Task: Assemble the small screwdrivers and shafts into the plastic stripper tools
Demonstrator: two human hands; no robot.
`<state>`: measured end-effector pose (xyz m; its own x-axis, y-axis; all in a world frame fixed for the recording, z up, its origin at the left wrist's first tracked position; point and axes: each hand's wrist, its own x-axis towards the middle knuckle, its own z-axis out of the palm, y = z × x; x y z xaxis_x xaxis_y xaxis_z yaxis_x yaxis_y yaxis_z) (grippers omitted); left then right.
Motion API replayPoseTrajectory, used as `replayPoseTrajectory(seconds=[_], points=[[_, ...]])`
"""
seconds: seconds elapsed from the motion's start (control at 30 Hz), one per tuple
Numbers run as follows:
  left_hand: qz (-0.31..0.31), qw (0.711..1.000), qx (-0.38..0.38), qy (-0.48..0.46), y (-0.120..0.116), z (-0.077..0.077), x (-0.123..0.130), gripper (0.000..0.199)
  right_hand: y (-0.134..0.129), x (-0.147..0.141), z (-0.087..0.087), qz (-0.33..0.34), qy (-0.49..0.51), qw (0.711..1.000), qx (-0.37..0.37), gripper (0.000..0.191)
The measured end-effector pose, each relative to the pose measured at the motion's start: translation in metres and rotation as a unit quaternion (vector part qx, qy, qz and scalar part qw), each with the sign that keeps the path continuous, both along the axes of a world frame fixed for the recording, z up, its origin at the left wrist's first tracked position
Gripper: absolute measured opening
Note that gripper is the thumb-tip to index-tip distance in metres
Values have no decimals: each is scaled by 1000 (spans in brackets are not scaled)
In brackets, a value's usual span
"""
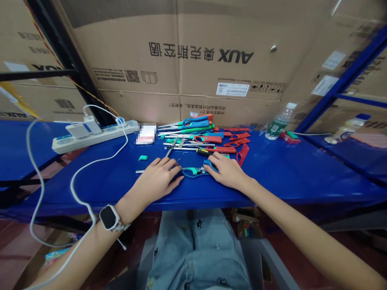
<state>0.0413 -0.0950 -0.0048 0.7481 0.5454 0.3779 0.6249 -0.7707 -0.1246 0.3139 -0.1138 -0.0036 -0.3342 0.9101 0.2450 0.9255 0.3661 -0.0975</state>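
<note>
A stick lighter (193, 172) lies on the blue table top with its blue shell opened, a teal trigger and inner parts showing. My left hand (160, 176) is over its front part, fingertips closed on it; a metal tube (139, 172) sticks out to the left beneath this hand. At the other end my right hand (227, 171) holds the blue handle (208, 165) between thumb and fingers. Just beyond the right hand lies a black and yellow screwdriver handle (204, 152). A loose teal piece (143, 158) rests beyond the left hand.
Several stick lighters (196, 130) are piled at the back, with red shell parts (242, 154) at their right. A power strip (96, 137) with a white cable (90, 166) occupies the left. A water bottle (278, 124) and small red box (289, 138) stand right. Cardboard (199, 88) backs the table.
</note>
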Motion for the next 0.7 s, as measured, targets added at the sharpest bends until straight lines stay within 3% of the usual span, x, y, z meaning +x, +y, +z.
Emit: replayPoseTrajectory(seconds=[0.37,0.53,0.7], points=[[-24,991,-93,-92,7,7,38,23,2,5,-1,33,33,999,18,31],[-22,988,-116,-102,12,5,39,25,2,13,4,110,64,992,8,26],[-34,984,-136,-109,15,4,39,25,10,16,8,142,66,988,-11,21]])
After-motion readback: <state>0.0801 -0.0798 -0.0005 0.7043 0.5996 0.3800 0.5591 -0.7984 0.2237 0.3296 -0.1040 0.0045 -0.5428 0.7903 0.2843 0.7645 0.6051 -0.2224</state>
